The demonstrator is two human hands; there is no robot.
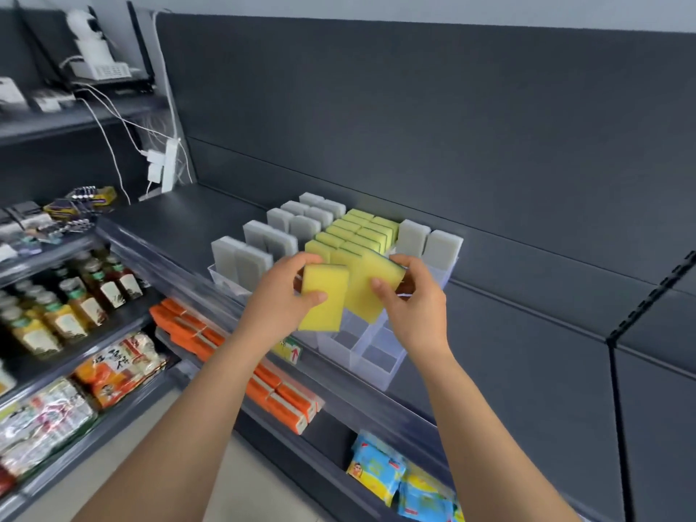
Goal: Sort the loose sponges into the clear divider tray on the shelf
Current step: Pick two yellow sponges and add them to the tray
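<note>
Yellow sponges (324, 298) x2, L hand (278, 293), R hand (414, 297)

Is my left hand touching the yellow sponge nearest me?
Touching. The head view shows the left hand gripping the nearest yellow sponge, thumb pressed across its front face, fingers curled over its top edge.

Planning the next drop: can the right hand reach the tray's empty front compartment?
Likely yes: the empty front compartment lies open just below the right hand, with nothing covering it.
</note>
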